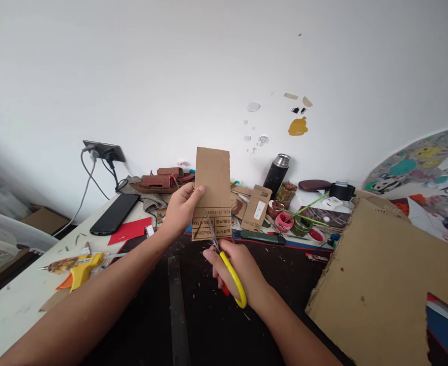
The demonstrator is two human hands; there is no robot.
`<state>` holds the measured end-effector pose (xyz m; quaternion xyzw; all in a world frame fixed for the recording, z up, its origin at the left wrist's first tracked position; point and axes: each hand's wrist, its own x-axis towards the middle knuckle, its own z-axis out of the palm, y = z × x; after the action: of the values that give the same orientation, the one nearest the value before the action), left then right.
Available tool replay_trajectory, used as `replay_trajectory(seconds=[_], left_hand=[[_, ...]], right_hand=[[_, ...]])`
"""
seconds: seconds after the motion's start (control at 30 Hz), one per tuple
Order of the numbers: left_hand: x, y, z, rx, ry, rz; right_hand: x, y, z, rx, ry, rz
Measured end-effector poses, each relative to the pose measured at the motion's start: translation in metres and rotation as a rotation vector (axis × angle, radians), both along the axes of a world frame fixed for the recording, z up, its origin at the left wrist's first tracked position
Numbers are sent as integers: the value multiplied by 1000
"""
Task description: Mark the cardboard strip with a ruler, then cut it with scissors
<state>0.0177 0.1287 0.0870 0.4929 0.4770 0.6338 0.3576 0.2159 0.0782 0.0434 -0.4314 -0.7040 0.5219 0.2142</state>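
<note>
My left hand [181, 206] grips a rectangular piece of brown cardboard [213, 175] by its left edge, thumb on the near face. The cardboard stands upright, with printed lines and upside-down text across its lower part. In my right hand [242, 267] is a pair of scissors [233, 277] with yellow and red handles. The scissor blades point up and lie over the printed lower part of the cardboard. I cannot tell whether they have cut into it. Below, a long ruler-like strip [178, 305] lies on the dark work mat [216, 325].
At left are a yellow hot glue gun [81, 267], red paper [130, 231] and a black phone [115, 214]. Along the wall stand a dark thermos [277, 173] and open paint jars [285, 222], with a green utility knife [262, 237] in front. A large cardboard sheet [384, 274] fills the right.
</note>
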Motion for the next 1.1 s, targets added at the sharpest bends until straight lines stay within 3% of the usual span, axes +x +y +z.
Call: replay_trajectory(seconds=[0.47,1.1], left_hand=[[3,1,-2,11,4,37],[-1,4,-6,-7,-5,-26]], right_hand=[[-2,-2,3,79,-123,-8],[-3,-2,4,170,-181,-15]])
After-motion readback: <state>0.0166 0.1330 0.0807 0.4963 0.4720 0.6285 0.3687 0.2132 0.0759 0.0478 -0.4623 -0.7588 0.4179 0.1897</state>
